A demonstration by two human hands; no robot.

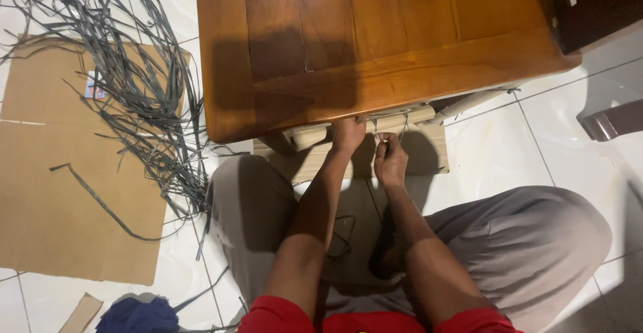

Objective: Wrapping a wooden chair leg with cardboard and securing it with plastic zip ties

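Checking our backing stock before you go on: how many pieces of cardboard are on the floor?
2: a large cardboard sheet left of the person under the grey strips, and a small cardboard scrap at the bottom edge. More may be hidden.

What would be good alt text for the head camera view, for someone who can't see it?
Seen from above, a seated person's left hand and right hand work thin dark strips around pale rolled tubes at the edge of a wooden table. A tangle of dark strips lies on cardboard on the tiled floor.
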